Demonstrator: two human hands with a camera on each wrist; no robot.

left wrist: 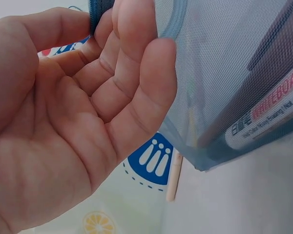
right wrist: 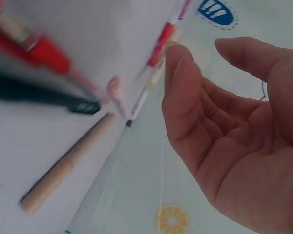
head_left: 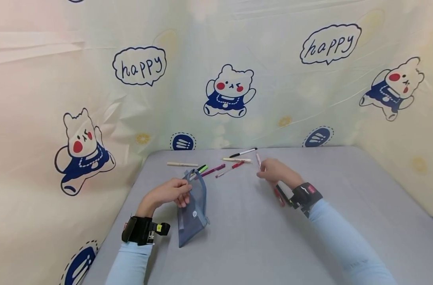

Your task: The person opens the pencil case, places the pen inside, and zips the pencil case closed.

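My left hand (head_left: pixel 171 192) grips the zippered top of a blue mesh pouch (head_left: pixel 193 225), which hangs tilted toward the table. Through the mesh in the left wrist view show a whiteboard marker (left wrist: pixel 268 119) and a dark pen (left wrist: pixel 224 112). My right hand (head_left: pixel 278 173) hovers over the pens on the right, its thumb and fingers apart with nothing between them in the right wrist view. A pale pink pen (head_left: pixel 258 159) lies right by its fingertips. Under the right wrist are red pens (right wrist: pixel 51 53), a dark green pen (right wrist: pixel 44 95) and a tan pen (right wrist: pixel 68 165).
Toward the back of the grey table (head_left: pixel 238 229) lie a beige pen (head_left: pixel 182 164), a black-capped white marker (head_left: pixel 243 152), a cream marker (head_left: pixel 241 160), a red-capped pen (head_left: pixel 230 169) and a purple pen (head_left: pixel 213 170). A green cap (head_left: pixel 203 169) shows by the pouch's top. Behind hangs a printed curtain (head_left: pixel 273 99).
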